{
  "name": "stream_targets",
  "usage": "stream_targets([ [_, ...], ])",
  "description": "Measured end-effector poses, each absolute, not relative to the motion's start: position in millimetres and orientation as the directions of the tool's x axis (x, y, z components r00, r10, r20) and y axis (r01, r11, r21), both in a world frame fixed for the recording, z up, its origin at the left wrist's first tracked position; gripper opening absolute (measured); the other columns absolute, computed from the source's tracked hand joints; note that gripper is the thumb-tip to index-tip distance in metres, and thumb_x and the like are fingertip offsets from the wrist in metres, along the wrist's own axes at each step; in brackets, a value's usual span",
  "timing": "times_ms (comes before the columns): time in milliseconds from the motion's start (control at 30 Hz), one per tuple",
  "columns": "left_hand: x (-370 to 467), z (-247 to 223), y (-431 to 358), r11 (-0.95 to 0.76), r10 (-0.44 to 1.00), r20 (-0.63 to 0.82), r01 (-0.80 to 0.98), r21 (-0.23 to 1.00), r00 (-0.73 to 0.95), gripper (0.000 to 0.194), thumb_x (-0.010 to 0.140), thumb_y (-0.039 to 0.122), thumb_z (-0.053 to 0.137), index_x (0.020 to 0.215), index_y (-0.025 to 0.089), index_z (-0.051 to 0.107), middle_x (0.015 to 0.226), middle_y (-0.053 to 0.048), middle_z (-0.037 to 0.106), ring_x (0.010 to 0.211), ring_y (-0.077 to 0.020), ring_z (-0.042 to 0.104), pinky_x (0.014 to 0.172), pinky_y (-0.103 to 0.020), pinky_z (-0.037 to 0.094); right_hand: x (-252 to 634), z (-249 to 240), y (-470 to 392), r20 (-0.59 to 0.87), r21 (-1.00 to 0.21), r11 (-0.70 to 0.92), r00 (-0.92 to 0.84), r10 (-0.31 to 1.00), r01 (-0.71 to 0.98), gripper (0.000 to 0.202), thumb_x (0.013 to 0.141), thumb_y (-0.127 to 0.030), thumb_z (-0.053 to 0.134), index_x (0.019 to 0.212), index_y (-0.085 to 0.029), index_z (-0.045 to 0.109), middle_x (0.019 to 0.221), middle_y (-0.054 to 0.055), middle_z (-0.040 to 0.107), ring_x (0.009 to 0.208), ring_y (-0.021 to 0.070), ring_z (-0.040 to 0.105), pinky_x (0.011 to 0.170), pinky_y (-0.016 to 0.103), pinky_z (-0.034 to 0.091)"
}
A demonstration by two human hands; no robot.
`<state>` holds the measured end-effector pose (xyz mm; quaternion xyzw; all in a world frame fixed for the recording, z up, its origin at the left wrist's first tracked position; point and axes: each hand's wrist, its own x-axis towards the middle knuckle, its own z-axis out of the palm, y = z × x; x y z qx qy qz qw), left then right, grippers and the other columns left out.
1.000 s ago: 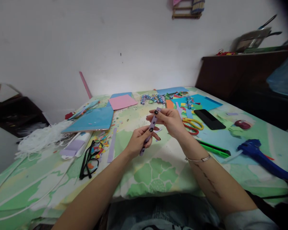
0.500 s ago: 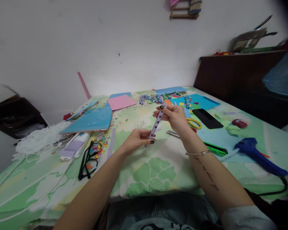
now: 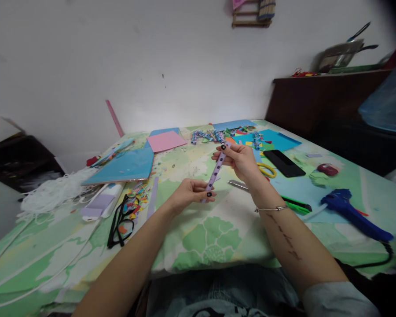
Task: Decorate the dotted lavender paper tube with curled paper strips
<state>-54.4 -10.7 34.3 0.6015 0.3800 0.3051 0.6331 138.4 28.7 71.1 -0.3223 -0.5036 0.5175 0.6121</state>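
A narrow lilac strip [image 3: 215, 173] with dark spots, which looks like paper, is held slanted above the table between both hands. My left hand [image 3: 193, 192] pinches its lower end between thumb and fingers. Its upper end is gripped by my right hand [image 3: 237, 159], thumb on top and the other fingers partly spread behind. Scissors [image 3: 266, 170] with yellow and red handles lie under my right wrist, their blades [image 3: 237, 184] pointing left. Close to my right forearm is a green cutter [image 3: 297, 204].
A blue glue gun [image 3: 356, 213] and black phone [image 3: 284, 163] lie at right. Black glasses [image 3: 120, 222], paper scraps [image 3: 140, 198] and a white power strip [image 3: 104, 201] are at left. Pink paper [image 3: 166, 141], blue sheets [image 3: 125, 165] and curled paper pieces [image 3: 214, 135] lie farther back.
Both hands keep their hold on the spotted strip, which has turned very slightly. The whole view has shifted a little; nothing else has visibly moved.
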Motion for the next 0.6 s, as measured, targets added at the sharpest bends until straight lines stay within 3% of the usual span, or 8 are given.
stream_targets([
  [133,-52.7,34.9,-10.8,0.085,0.872,-0.083,0.016,0.996,0.483,0.033,0.068,0.031,0.075,0.094,0.011,0.069,0.088,-0.014,0.073,0.071,-0.0181,0.07,0.066,-0.027,0.053,135.8,68.5,29.8,0.293,-0.906,0.263,-0.044,0.955,-0.331,0.032,0.065,-0.038,0.077,0.081,-0.012,0.068,0.075,0.01,0.073,0.073,0.0222,0.071,0.071,0.035,0.058],
  [400,-58.9,29.9,-7.3,0.156,0.814,-0.133,0.007,0.988,0.566,0.029,0.068,0.028,0.075,0.09,0.01,0.069,0.086,-0.014,0.073,0.069,-0.0186,0.07,0.066,-0.029,0.054,137.3,68.6,28.5,0.316,-0.904,0.246,-0.157,0.936,-0.35,0.035,0.066,-0.041,0.076,0.086,-0.013,0.068,0.08,0.01,0.073,0.077,0.0226,0.07,0.076,0.037,0.056],
  [600,-56.6,30.8,-6.5,0.099,0.877,-0.069,-0.038,0.994,0.475,0.032,0.067,0.029,0.075,0.092,0.01,0.068,0.085,-0.014,0.073,0.067,-0.0187,0.069,0.067,-0.031,0.054,135.0,66.1,27.1,0.262,-0.954,0.198,-0.307,0.915,-0.225,0.039,0.061,-0.03,0.079,0.095,-0.014,0.067,0.083,0.01,0.073,0.078,0.023,0.07,0.074,0.038,0.057],
])
